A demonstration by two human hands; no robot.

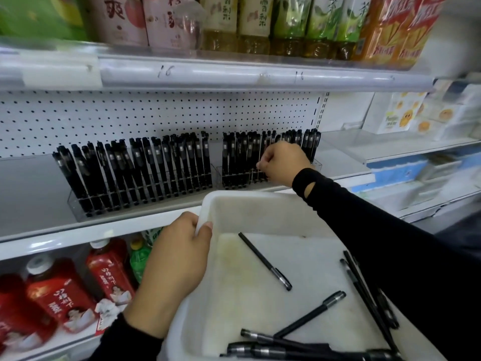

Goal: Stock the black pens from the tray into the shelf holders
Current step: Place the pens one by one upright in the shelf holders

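Note:
A white plastic tray [242, 204] sits low in front of the shelf with several loose black pens [265, 261] lying on its bottom. My left hand [177, 267] grips the tray's left rim, thumb over the edge. Two clear holders stand on the middle shelf: the left holder [135, 173] and the right holder [242, 162], both packed with upright black pens. My right hand [283, 162] is at the right holder, fingers curled and pinching among the pens there; what it pinches is hidden by the fingers.
The grey shelf [31, 188] has bare room left of the holders, backed by white pegboard [130, 115]. Drink bottles line the shelf above [255, 19]. Red bottles [59, 290] stand below. Tissue packs [406, 113] sit on the right shelf.

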